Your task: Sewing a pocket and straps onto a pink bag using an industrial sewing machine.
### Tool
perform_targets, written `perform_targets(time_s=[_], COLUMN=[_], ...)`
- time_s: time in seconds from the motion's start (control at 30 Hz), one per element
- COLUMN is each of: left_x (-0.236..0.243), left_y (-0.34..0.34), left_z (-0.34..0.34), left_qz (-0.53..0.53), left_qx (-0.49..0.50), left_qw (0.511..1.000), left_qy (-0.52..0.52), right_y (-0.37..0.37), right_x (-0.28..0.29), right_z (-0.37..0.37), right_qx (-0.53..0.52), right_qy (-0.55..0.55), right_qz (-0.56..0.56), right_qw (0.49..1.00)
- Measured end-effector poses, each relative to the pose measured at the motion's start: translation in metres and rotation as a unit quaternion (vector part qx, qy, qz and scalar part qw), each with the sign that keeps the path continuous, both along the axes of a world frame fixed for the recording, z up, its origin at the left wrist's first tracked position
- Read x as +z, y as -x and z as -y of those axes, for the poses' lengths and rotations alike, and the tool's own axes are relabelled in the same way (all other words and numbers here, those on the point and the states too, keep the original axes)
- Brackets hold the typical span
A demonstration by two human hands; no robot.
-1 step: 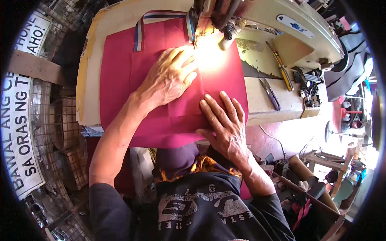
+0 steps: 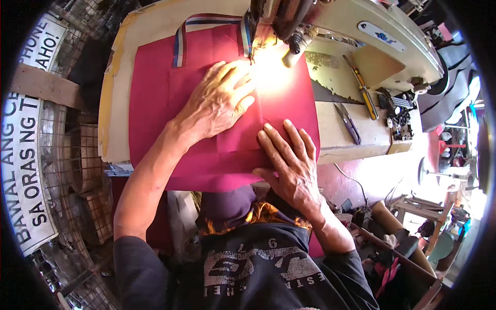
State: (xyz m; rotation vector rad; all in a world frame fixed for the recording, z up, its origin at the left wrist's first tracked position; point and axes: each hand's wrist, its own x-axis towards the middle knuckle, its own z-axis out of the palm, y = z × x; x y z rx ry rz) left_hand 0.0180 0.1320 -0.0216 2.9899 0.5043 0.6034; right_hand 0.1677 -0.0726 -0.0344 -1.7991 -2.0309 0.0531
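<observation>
A crimson fabric panel point(image 2: 150, 113) lies spread beneath the head of a sewing machine point(image 2: 338, 23). A striped webbing strap point(image 2: 179, 49) loops across its far edge, one end running in by the needle. My left hand point(image 2: 217, 101) rests on the fabric just left of the needle area, fingers stretched forward, their tips washed out by the lamp's glare. Nearer to me on the right, my right hand point(image 2: 290, 161) lies flat on the fabric with its fingers slightly spread. The bright light hides the presser foot and the stitch line.
Right of the fabric, a yellow-and-black screwdriver point(image 2: 368, 98) and a pair of scissors point(image 2: 348, 124) lie on the machine table point(image 2: 336, 147). A metal thread-winding mechanism point(image 2: 397, 111) sits at the table's right end. Wire mesh point(image 2: 57, 155) with white signs stands at the left.
</observation>
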Motion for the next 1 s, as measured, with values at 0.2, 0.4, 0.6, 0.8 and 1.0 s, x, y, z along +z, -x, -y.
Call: perform_targets(time_s=[0.2, 0.4, 0.6, 0.8, 1.0], left_x=[0.002, -0.003, 0.003, -0.001, -0.003], left_y=[0.006, 0.002, 0.003, 0.006, 0.004], left_z=[0.001, 0.000, 0.001, 0.002, 0.000], left_qz=[-0.006, -0.007, -0.015, -0.022, -0.007], left_qx=[-0.002, 0.008, 0.010, 0.015, 0.007], left_qw=[0.999, 0.999, 0.999, 0.999, 1.000], left_qy=[0.037, 0.041, 0.043, 0.043, 0.024], right_y=[-0.008, -0.040, -0.128, -0.060, -0.026], right_x=[0.012, 0.024, 0.040, 0.035, 0.012], right_z=[-0.009, -0.070, -0.062, -0.039, -0.037], right_qx=[0.061, 0.134, -0.239, 0.028, 0.126], right_qy=[0.020, -0.024, -0.040, -0.098, -0.057], right_qz=[-0.028, -0.073, 0.315, 0.031, -0.064], right_qw=[0.998, 0.988, 0.918, 0.994, 0.988])
